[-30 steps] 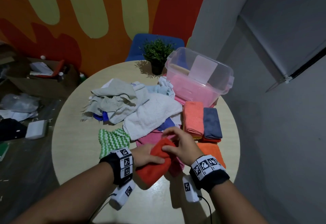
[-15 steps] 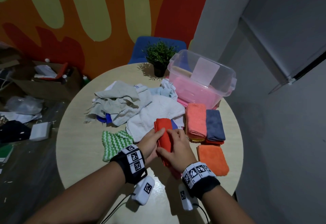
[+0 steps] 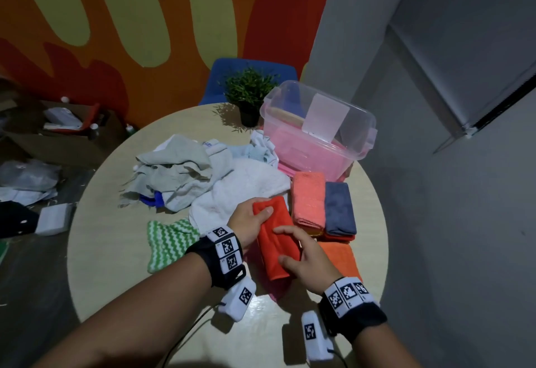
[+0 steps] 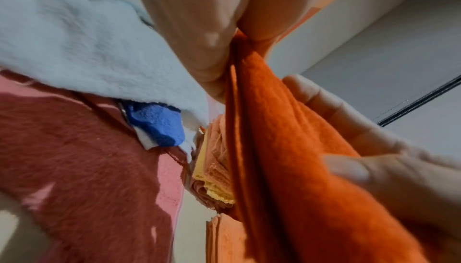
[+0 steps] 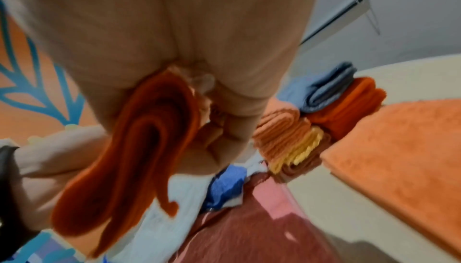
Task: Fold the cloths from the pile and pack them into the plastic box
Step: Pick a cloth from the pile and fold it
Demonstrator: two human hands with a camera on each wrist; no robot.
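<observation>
A folded red-orange cloth (image 3: 275, 240) lies lengthwise between my hands, above a pink cloth (image 3: 278, 289) on the round table (image 3: 95, 237). My left hand (image 3: 258, 216) grips its far left corner, thumb on top. My right hand (image 3: 290, 247) holds its near right edge, and the right wrist view shows those fingers curled round the cloth's folded layers (image 5: 139, 149). The clear plastic box (image 3: 359, 141) stands at the back right with pink cloth inside. The unfolded pile of grey cloths (image 3: 179, 170) and a white towel (image 3: 240, 190) sits left of it.
Folded salmon (image 3: 307, 199) and blue-grey (image 3: 339, 208) cloths are stacked beside the box, with a folded orange cloth (image 3: 339, 257) nearer me. A green striped cloth (image 3: 168, 240) lies at the left. A potted plant (image 3: 249, 92) and a blue chair stand behind the table.
The red cloth went from a bunched wad near me to a narrow folded strip, and now lies broader and flatter. My hands have spread to its two ends.
</observation>
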